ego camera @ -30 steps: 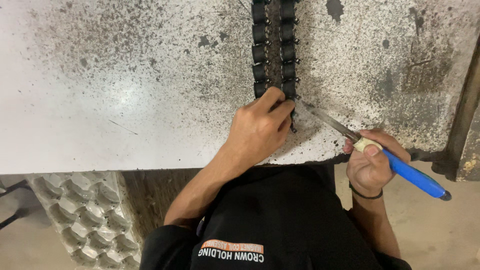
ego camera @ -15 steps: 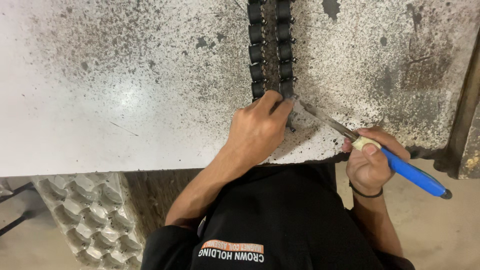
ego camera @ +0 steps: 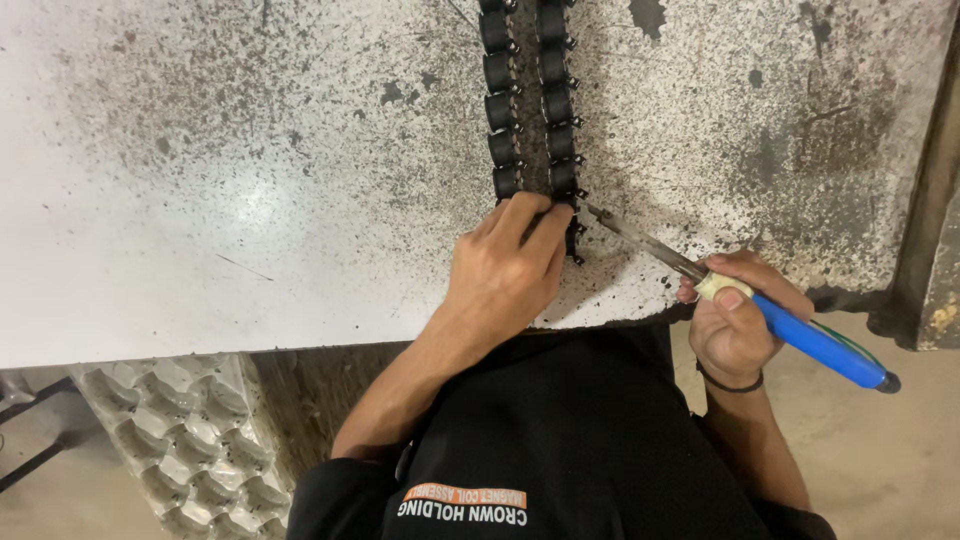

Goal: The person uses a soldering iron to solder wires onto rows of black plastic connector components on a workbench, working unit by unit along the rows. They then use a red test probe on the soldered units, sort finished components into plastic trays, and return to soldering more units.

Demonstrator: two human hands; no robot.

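Pressing down, left hand (ego camera: 505,270) lies flat w/ fingers (ego camera: 530,222) together on the near end of two rows of black coils (ego camera: 527,105). Just right of those fingertips, iron (ego camera: 700,275) tip touches the table (ego camera: 250,200); right hand (ego camera: 735,320) fingers clamped round its blue handle.

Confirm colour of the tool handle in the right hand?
Blue handle, pale collar near the blade, held in the right hand. Head view.
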